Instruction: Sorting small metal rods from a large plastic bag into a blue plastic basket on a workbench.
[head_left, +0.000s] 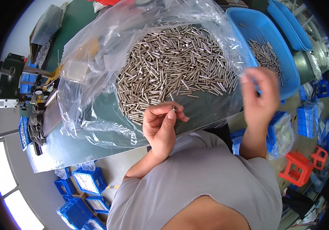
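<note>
Pins point(172, 65), small steel ones, lie heaped on a clear plastic bag point(95, 76) spread over the green surface point(76, 142). Just below the heap, the left hand point(160, 126) pinches a single pin point(174, 108) between thumb and fingertips, end toward the eye. Right of the heap, the right hand point(259, 97) is blurred, fingers curled; whether it holds anything I cannot tell. Beyond it sits a blue mesh basket point(279, 57) with a few pins. Best, I'd judge, to keep that pinch light and turn the pin slowly, one at a time.
</note>
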Tool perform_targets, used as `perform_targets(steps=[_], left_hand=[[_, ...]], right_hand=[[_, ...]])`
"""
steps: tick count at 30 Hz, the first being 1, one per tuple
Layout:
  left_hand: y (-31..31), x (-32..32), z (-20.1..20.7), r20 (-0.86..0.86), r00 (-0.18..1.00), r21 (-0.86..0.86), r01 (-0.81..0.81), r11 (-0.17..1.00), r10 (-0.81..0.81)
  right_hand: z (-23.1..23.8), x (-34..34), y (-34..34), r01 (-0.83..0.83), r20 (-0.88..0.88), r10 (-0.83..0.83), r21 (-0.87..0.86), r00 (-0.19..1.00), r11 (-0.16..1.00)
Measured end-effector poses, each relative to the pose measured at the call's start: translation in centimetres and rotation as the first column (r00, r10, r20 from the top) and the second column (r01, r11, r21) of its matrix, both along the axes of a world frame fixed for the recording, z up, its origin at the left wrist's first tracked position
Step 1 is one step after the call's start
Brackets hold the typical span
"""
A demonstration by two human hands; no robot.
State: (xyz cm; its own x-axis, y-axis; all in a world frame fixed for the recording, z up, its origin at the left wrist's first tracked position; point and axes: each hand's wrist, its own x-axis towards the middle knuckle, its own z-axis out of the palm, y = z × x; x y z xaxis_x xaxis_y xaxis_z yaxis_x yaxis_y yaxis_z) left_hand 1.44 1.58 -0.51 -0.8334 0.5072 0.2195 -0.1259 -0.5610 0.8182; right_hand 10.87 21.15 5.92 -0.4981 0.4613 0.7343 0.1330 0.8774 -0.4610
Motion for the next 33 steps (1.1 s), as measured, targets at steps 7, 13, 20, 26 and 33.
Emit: perform_targets(steps=[7, 13, 20, 26, 33], left_hand=[[-0.3, -0.2, -0.1, 0.032, 0.998, 0.041, 0.053, 0.998, -0.054], [-0.4, -0.2, 0.0, 0.049, 0.997, 0.029, 0.056, 0.998, -0.057], [-0.4, -0.4, 0.0, 0.025, 0.991, 0.02, 0.135, 0.991, -0.135], [-0.4, -0.2, 0.3, 0.03, 0.99, -0.027, 0.141, 0.99, -0.14], [-0.6, -0.4, 0.1, 0.011, 0.986, -0.031, 0.165, 0.986, -0.165]], right_hand=[[-3.7, -3.6, -3.8, -0.365, 0.468, 0.332, -0.021, 0.819, 0.931], [-3.9, -4.1, -4.3, -0.4, 0.47, 0.346, 0.017, 0.812, 0.917], [-2.5, -2.8, -3.9, -0.549, -0.121, 0.626, -0.625, 0.771, 0.555], [-2.6, -2.7, -4.9, -0.525, -0.197, 0.665, -0.781, 0.721, 0.337], [-3.1, -3.1, -5.0, -0.579, -0.235, 0.651, -0.721, 0.721, 0.381]])
